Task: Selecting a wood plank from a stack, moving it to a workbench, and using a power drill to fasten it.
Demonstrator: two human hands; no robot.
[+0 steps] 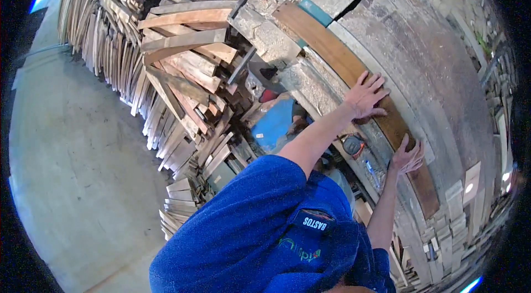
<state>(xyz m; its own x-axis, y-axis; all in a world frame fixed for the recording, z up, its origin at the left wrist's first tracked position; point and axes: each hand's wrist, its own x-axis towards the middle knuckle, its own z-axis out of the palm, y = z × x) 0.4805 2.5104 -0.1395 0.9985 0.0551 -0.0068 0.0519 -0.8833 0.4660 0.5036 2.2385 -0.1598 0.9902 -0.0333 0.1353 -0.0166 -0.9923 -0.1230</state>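
Note:
A long brown wooden board (323,38) lies diagonally across the worktable (415,44). My left hand (366,95) rests palm down on the board's middle, its fingers spread over the far edge and its thumb apart. Farther down the board, my right hand (407,156) touches it, with fingers stretched out and thumb apart. Neither hand is wrapped round the wood. A dark tape measure (353,145) with an orange edge lies on the near side of the board. Beside it is a blue pen-like item (369,167).
Large stacks of cut wood strips (188,66) stand to the left, beside a grey floor (83,154). Sawdust covers part of the table. A teal piece (315,12) shows by the board's far end. A blue panel (274,124) sits below the table edge. Wood offcuts (453,226) lie lower right.

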